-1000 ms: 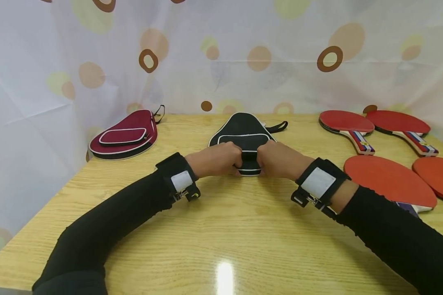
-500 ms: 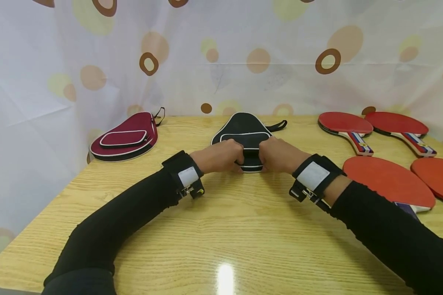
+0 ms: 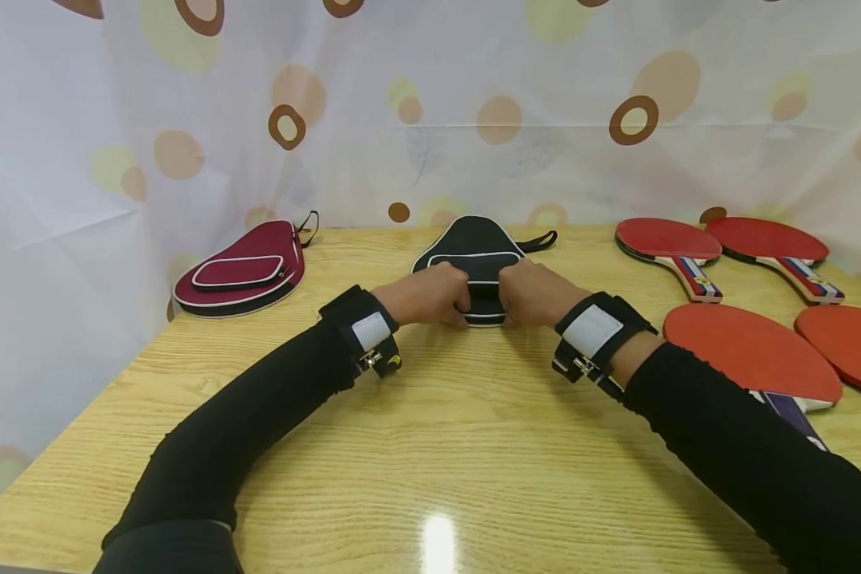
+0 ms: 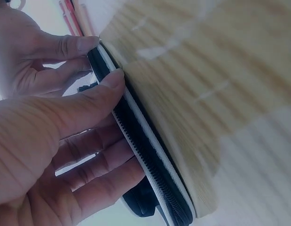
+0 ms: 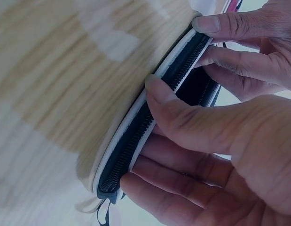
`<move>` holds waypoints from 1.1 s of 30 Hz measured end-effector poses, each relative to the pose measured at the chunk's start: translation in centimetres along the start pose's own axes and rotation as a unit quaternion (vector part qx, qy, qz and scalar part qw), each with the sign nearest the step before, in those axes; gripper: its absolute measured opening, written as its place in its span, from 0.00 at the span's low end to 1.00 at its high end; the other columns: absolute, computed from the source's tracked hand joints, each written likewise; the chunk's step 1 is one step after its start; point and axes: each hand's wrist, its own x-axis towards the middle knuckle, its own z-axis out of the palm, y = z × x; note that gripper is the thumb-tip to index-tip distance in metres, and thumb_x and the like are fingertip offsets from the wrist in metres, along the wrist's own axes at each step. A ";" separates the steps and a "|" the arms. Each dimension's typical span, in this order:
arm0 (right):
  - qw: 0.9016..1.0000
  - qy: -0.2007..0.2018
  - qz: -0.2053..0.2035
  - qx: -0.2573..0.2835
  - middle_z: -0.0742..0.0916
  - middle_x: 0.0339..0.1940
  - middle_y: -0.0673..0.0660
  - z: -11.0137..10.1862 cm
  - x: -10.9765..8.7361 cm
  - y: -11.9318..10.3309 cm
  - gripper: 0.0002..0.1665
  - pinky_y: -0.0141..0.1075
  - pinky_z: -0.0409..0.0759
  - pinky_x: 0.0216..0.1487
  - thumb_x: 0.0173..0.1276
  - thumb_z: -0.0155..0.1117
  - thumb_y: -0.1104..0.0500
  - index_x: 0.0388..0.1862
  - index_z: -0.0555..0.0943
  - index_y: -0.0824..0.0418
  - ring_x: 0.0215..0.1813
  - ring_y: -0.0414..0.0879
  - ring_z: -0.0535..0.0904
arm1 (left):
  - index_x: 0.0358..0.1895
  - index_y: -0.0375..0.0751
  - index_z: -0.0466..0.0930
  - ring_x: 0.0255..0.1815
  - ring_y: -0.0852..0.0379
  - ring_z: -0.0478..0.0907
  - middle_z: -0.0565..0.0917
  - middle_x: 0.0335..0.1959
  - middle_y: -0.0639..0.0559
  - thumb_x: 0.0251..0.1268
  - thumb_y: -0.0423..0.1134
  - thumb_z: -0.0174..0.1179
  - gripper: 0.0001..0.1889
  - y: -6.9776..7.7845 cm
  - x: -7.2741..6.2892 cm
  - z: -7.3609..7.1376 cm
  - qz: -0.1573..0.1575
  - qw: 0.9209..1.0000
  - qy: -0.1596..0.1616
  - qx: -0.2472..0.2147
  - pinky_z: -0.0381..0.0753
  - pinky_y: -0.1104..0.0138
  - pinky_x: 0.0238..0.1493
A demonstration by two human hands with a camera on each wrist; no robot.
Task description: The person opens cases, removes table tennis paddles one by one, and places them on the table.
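A black table tennis bat case [image 3: 473, 235] with white piping lies on the table, its rounded end towards me and a black strap [image 3: 538, 243] at its far right. My left hand [image 3: 434, 293] pinches the near edge left of centre, and my right hand [image 3: 538, 295] pinches it on the right. In the left wrist view, the thumb presses the lower rim and the fingers lie on the upper side. A zip [image 5: 136, 136] runs closed along the edge in the right wrist view. The case's front pocket is partly hidden behind my hands.
A burgundy bat case [image 3: 240, 271] lies at the back left. On the right lie several red table tennis bats, among them a far one [image 3: 667, 237] and a nearer one [image 3: 749, 351] close to my right forearm. A patterned cloth [image 3: 430, 104] hangs behind the table.
Both hands, still gripping the near edge, have moved a little away from me, and the black case has shifted slightly back with them. The other case and the bats stay put.
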 end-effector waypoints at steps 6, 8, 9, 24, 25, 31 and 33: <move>1.000 -0.012 0.026 -0.006 0.58 0.11 0.45 0.1 0.8 0.4 0.33 0.33 0.60 0.25 0.57 0.77 0.67 0.08 0.62 0.53 0.17 0.40 0.55 | 0.19 0.40 0.80 0.19 0.63 0.59 0.71 0.16 0.58 0.62 0.37 0.72 0.15 -0.6 0.5 0.0 -0.021 1.000 -0.004 -0.007 0.57 0.71 0.27; 0.999 -0.012 0.032 -0.010 0.59 0.11 0.45 0.2 1.1 0.6 0.33 0.34 0.60 0.25 0.58 0.77 0.67 0.07 0.63 0.54 0.17 0.40 0.56 | 0.19 0.40 0.79 0.19 0.62 0.59 0.69 0.16 0.58 0.62 0.37 0.72 0.16 -0.9 0.7 -0.1 -0.019 1.000 0.000 -0.001 0.58 0.71 0.27; 0.999 -0.010 0.033 -0.013 0.60 0.11 0.45 0.2 1.2 0.7 0.32 0.34 0.61 0.25 0.58 0.77 0.67 0.07 0.64 0.54 0.17 0.40 0.57 | 0.18 0.41 0.77 0.19 0.62 0.57 0.67 0.15 0.58 0.62 0.36 0.72 0.17 -1.0 0.8 -0.1 -0.016 1.000 0.002 0.005 0.57 0.70 0.28; 0.999 -0.018 0.027 0.015 0.70 0.14 0.47 0.4 0.7 1.0 0.18 0.36 0.64 0.28 0.60 0.76 0.63 0.16 0.77 0.61 0.21 0.44 0.65 | 0.22 0.41 0.79 0.25 0.60 0.68 0.69 0.22 0.57 0.65 0.41 0.70 0.15 0.7 1.9 0.4 -0.046 0.997 -0.002 0.063 0.66 0.69 0.31; 0.999 -0.016 0.024 0.018 0.74 0.16 0.48 0.2 0.5 0.9 0.14 0.37 0.67 0.29 0.61 0.76 0.62 0.20 0.80 0.62 0.22 0.45 0.68 | 0.22 0.42 0.79 0.25 0.60 0.68 0.69 0.21 0.57 0.65 0.41 0.70 0.15 0.8 2.0 0.4 -0.050 0.997 -0.001 0.066 0.67 0.69 0.31; 0.999 0.006 0.049 0.021 0.84 0.45 0.66 -0.7 -0.6 0.9 0.27 0.48 0.78 0.45 0.65 0.74 0.53 0.53 0.80 0.72 0.44 0.57 0.79 | 0.25 0.39 0.84 0.25 0.60 0.72 0.73 0.20 0.56 0.65 0.41 0.70 0.13 0.8 2.1 0.2 -0.054 0.995 -0.002 0.078 0.73 0.67 0.34; 0.997 0.007 0.071 0.024 0.80 0.56 0.72 -0.8 -0.8 0.9 0.37 0.54 0.77 0.54 0.67 0.72 0.49 0.65 0.73 0.72 0.55 0.63 0.77 | 0.25 0.38 0.84 0.23 0.60 0.71 0.72 0.19 0.56 0.66 0.41 0.69 0.13 0.5 2.0 0.2 -0.048 0.996 -0.004 0.074 0.71 0.68 0.32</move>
